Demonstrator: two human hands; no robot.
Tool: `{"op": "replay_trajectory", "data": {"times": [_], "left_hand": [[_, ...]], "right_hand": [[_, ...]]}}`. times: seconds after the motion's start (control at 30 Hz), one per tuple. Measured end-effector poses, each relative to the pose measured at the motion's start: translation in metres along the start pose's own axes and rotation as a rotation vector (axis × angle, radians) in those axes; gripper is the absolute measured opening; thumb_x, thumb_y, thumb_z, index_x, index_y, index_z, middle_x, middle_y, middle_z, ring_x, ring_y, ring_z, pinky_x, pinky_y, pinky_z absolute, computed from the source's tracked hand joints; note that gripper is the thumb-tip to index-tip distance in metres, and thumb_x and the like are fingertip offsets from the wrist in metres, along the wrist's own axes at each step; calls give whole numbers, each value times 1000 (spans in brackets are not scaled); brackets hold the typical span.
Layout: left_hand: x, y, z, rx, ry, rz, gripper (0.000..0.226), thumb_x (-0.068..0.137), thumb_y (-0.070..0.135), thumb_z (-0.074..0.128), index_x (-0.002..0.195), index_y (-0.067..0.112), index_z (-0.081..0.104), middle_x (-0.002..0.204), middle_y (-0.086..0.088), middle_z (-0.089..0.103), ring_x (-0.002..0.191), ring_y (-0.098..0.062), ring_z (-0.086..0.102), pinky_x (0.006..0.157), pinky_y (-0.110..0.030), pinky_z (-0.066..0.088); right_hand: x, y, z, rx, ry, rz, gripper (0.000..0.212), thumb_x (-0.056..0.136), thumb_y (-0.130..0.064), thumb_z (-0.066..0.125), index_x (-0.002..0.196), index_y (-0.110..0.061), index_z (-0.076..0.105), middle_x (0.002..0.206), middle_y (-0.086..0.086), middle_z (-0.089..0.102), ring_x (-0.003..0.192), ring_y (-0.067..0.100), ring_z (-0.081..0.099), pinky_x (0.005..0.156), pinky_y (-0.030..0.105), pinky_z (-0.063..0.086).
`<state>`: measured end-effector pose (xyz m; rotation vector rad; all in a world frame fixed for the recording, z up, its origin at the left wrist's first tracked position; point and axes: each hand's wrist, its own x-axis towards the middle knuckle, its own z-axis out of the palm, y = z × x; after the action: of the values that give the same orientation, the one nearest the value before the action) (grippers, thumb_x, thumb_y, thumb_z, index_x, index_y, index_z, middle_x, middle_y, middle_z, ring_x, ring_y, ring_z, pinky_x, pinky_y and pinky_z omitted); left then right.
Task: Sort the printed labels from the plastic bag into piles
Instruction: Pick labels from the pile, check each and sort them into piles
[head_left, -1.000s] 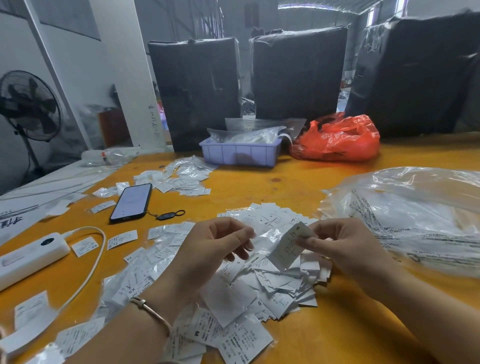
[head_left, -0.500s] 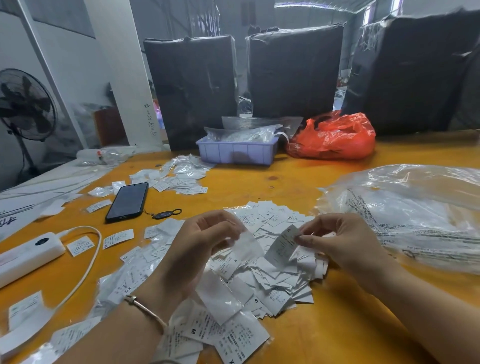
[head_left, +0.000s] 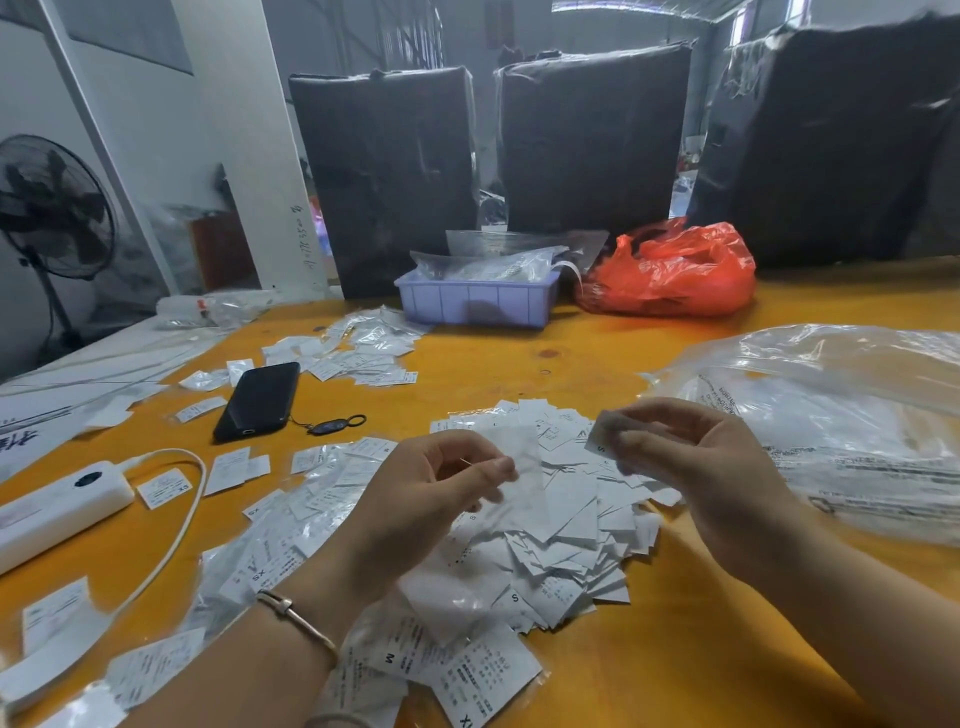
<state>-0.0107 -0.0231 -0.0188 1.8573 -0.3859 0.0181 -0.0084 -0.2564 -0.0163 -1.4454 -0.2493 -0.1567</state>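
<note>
1. Left hand (head_left: 431, 499): raised over the desk (head_left: 519, 374), thumb and forefinger pinching a thin clear sleeve (head_left: 519, 483) that hangs down from the fingertips; a bangle (head_left: 296, 618) sits on the wrist.
2. Right hand (head_left: 696, 467): raised level with the left hand and apart from it, fingertips pinching one printed label (head_left: 602, 441), blurred, an "S" legible at its lower edge.
3. Label pile (head_left: 571, 525): loose white labels heaped on the desk directly beneath and between both hands.
4. Scattered sleeved labels (head_left: 291, 540): spread on the desk under and outboard of the left hand.
5. Large clear plastic bag (head_left: 831, 415): lying on the desk just beyond the right hand, on its outer side.
6. Phone (head_left: 260, 400): flat on the desk, ahead of the left hand.
7. Further label pile (head_left: 358, 353): well ahead of the left hand, near a lilac tray (head_left: 478, 301).
</note>
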Motion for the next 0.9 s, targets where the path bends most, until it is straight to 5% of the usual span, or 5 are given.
{"op": "replay_trajectory", "data": {"times": [0.13,0.33,0.47,0.63,0.9], "left_hand": [[-2,3,3,69,-98,27,19,89,27,68,85,9,67,77,-5,74,67,-20,72,58,-22,51],[-3,3,3,95,-118,58,15,79,26,78,77,13,71,68,-7,73,58,-20,70,54,-20,49],[-3,5,5,85,-144,80,27,72,32,79,79,7,73,67,-8,73,57,-21,69,54,-22,51],[-4,6,6,66,-163,99,25,70,27,81,78,5,73,67,-10,72,56,-21,68,54,-22,51],[-4,7,7,47,-155,100,28,68,22,82,78,-1,71,66,-13,71,54,-21,66,54,-24,54]], "right_hand": [[-7,0,9,-87,-96,-62,24,76,-19,72,96,-7,70,58,12,63,51,17,57,55,21,48],[-7,-6,8,-122,-138,-37,17,81,13,60,89,-2,61,64,6,64,55,15,57,50,19,46],[-10,-10,9,-159,-127,-173,6,77,-3,74,73,-6,71,61,2,63,56,11,54,53,18,45],[-11,-11,12,-106,-147,-160,15,71,-31,69,80,-22,78,66,-3,68,62,8,53,60,18,47],[-13,-10,15,-172,-206,-163,13,74,-30,67,83,-26,77,68,-1,69,60,4,54,59,20,50]]}}
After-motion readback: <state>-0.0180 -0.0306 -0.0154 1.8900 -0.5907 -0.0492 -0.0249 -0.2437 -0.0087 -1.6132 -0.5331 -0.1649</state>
